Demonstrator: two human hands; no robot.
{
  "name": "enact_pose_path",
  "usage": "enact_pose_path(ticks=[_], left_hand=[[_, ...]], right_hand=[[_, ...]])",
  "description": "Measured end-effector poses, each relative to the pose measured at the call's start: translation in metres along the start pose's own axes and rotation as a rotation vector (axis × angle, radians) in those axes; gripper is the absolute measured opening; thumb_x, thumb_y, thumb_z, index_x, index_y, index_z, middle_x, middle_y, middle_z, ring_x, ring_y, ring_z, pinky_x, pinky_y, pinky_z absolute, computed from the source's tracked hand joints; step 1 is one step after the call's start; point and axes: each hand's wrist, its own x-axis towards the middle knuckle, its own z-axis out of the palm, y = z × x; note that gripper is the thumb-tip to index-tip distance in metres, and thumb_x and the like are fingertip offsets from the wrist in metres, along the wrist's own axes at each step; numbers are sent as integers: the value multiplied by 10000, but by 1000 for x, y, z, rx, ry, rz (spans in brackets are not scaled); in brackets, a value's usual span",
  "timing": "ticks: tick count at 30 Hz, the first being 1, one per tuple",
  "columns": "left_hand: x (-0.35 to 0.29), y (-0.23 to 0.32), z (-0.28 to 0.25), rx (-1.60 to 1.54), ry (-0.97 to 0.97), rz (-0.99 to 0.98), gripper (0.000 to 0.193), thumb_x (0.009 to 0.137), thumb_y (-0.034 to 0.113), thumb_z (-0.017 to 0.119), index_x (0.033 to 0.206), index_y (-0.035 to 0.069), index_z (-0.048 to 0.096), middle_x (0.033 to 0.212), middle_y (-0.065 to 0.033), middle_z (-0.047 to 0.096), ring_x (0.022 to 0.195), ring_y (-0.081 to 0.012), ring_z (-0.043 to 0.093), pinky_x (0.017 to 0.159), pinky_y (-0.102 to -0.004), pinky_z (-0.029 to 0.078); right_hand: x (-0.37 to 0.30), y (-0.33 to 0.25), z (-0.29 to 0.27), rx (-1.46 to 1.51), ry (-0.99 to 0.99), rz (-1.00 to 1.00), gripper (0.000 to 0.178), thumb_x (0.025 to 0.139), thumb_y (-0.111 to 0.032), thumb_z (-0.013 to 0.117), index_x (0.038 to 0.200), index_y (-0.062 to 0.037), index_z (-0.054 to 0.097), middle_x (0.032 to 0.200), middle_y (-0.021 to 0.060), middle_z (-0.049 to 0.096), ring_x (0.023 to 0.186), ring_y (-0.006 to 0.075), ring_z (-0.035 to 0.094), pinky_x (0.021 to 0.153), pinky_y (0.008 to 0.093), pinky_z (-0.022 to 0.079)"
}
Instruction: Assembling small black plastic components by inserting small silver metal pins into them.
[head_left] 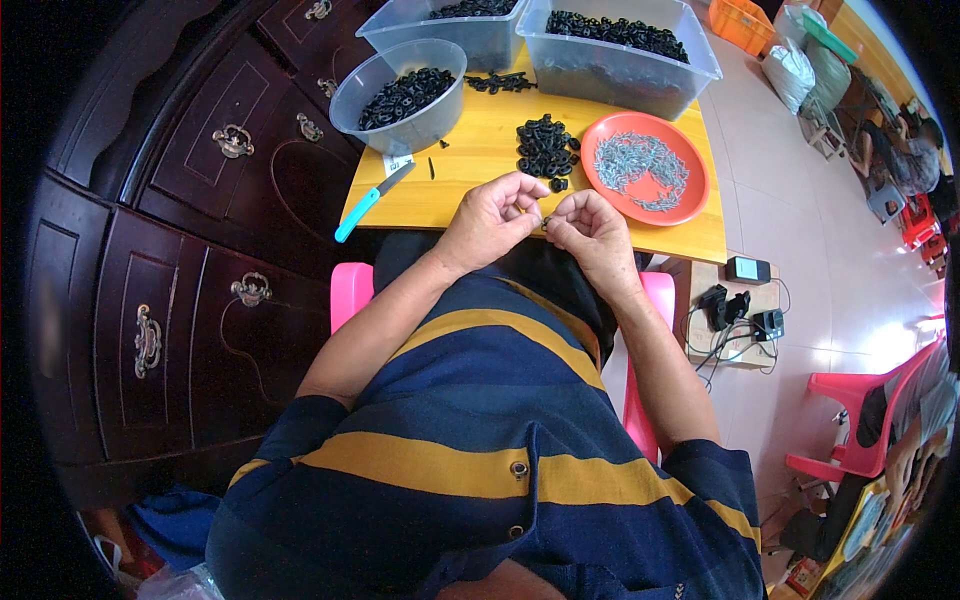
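My left hand (490, 225) and my right hand (592, 238) meet at the near edge of the yellow table (470, 160), both closed in a pinch. Between their fingertips sits a small black part (546, 223), held by my right thumb and finger. Whatever is in my left fingers is too small to make out. Just beyond lies a pile of black ring-like plastic parts (545, 145), with a few loose ones (558, 185) close to my fingertips. To the right, an orange-red plate (692, 190) carries many small silvery metal pins or screws (640, 165).
A round clear tub (452, 105) and two clear bins (615, 75) (440, 35) hold more black parts. A turquoise-handled knife (360, 213) lies at the table's left. Dark drawers (190, 250) stand left; a low stand with cables (735, 320) and a pink chair (860, 425) are right.
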Motion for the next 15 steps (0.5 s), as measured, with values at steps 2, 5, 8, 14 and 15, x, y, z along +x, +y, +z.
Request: enact_pose_path(ticks=[2,5,8,14,15], left_hand=[[0,3,1,13,1,-1,263,901,-12,644,1160,11,609,876,31,619,741,-4,546,688,-167,471],[1,3,2,28,5,3,260,898,-13,646,1155,12,610,868,31,622,734,-5,546,687,-169,474],[1,3,1,45,4,12,269,894,-12,649,1159,12,610,866,32,622,731,-8,548,692,-173,478],[10,1,-14,50,-47,-1,349,879,5,669,1221,14,603,860,37,614,729,-15,548,698,-185,484],[12,0,-17,83,-41,-23,372,873,11,675,1237,17,602,854,40,612,728,-18,548,694,-189,486]], right_hand=[[0,1,0,19,4,-5,152,898,-8,690,984,-27,567,875,11,631,792,73,625,736,218,540],[-1,0,2,40,27,39,149,898,-9,690,978,-32,566,858,12,632,777,78,629,714,216,541],[-2,-3,3,105,33,74,146,901,-8,685,979,-34,565,846,12,631,778,83,634,704,222,544],[1,0,-4,57,7,6,131,923,-25,668,1005,-34,568,867,14,633,767,91,629,702,242,547],[0,-4,-3,100,83,20,126,933,-39,661,1027,-41,578,875,9,631,761,92,617,707,240,531]])
